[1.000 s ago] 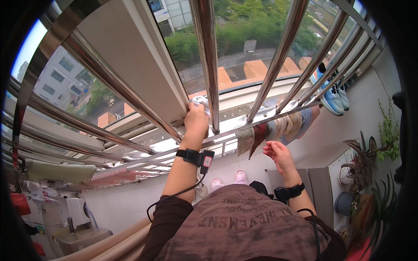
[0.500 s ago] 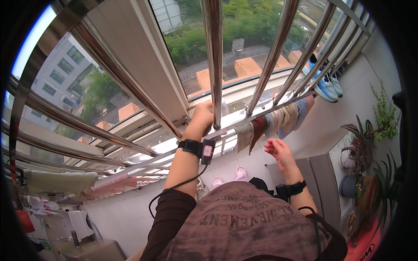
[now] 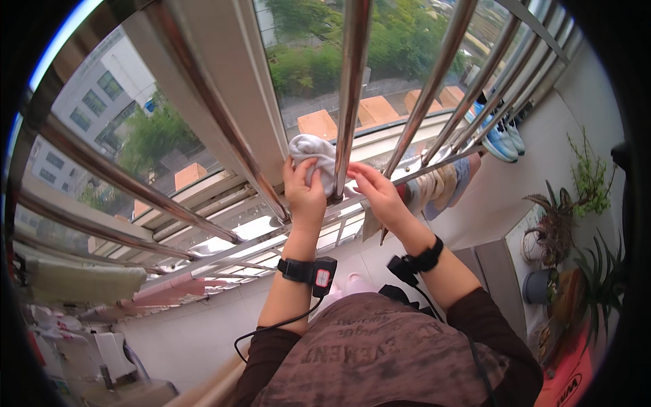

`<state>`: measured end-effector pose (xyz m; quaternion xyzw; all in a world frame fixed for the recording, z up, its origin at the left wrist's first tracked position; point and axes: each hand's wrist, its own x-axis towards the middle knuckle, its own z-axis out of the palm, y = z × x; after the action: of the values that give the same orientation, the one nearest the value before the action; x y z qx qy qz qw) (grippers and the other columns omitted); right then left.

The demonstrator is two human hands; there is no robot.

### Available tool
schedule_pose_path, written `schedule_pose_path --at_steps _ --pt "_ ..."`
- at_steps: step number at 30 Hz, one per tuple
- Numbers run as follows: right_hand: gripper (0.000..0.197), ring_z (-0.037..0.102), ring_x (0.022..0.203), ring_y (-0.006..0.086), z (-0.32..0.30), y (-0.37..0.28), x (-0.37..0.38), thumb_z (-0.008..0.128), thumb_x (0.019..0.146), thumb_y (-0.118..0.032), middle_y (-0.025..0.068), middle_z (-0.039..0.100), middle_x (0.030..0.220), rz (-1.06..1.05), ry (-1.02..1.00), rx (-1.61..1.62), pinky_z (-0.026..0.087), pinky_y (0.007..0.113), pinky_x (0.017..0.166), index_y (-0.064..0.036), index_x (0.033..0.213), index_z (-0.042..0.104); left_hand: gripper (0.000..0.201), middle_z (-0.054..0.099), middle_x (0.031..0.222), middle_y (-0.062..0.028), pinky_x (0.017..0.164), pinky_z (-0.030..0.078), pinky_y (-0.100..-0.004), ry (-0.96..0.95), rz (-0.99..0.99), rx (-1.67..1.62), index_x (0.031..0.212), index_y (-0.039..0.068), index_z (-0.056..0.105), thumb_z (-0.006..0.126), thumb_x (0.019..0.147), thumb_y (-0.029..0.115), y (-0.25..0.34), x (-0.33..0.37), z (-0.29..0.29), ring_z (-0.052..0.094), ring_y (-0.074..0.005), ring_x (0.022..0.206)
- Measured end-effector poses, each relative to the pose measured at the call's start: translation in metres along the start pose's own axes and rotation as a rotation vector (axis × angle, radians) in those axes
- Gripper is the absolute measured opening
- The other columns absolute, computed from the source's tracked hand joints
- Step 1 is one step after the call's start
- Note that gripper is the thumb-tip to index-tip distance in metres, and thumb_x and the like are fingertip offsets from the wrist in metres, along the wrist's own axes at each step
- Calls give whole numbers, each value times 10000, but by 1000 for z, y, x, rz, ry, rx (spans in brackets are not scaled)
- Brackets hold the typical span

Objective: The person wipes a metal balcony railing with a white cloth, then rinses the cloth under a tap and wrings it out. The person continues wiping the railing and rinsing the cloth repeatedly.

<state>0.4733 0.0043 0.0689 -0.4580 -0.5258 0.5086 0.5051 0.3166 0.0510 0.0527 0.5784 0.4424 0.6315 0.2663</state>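
My left hand (image 3: 305, 186) is closed around a bunched white cloth (image 3: 313, 147), held up among the shiny metal bars above the window ledge. The cloth's right side meets an upright metal bar (image 3: 350, 88). On the other side of that bar is my right hand (image 3: 380, 193), its fingers stretched out toward the cloth and their tips close to the bar. Whether those tips touch the bar or the cloth I cannot tell. Both wrists carry black straps with small devices and cables.
Several small cloths (image 3: 441, 184) hang from the lower rail to the right. Blue sneakers (image 3: 498, 139) sit farther right behind the bars. Potted plants (image 3: 539, 286) stand along the right side. A greenish towel (image 3: 85, 281) hangs at the left.
My left hand has come up from behind the bars and now shows a white cloth in its grasp. My right hand has moved up and left to the bar beside it.
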Motion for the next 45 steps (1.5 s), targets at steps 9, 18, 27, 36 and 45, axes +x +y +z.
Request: schedule_pose_path --at_steps 9,18,27,36,45 --pt "418 603 820 166 12 15 86 358 983 -400 76 613 995 371 -39 397 485 297 636 -63 1163 527 322 326 1383 -131 1020 361 -362 -471 -530 200 1063 158 685 669 743 118 -53 26 30 378 -321 1243" --pt "510 603 853 170 22 40 120 490 895 -538 70 595 975 630 -382 390 510 285 716 -63 1074 546 446 376 1308 -213 994 388 -385 -389 -500 529 1203 102 579 636 764 158 -44 21 11 454 -381 1171" --pt "436 591 712 187 23 52 131 656 792 -512 45 599 826 747 -359 715 517 329 626 -101 905 568 426 418 1217 -249 922 432 -446 -312 -261 561 1135 91 587 622 711 105 -17 8 10 504 -438 1060" --pt "316 566 1024 195 -5 15 73 557 896 -100 76 566 1120 165 -183 796 458 355 909 -78 1193 454 474 462 1332 -128 1019 339 -340 -327 -149 -156 1278 82 402 434 833 -77 40 -6 -14 420 -218 1266" --pt "569 480 1162 213 -20 36 -31 533 852 55 82 465 1284 -265 242 521 399 356 991 -90 1357 315 231 647 1032 -71 860 466 -281 -335 -371 27 1066 24 621 547 850 -8 88 -105 -162 605 -154 973"
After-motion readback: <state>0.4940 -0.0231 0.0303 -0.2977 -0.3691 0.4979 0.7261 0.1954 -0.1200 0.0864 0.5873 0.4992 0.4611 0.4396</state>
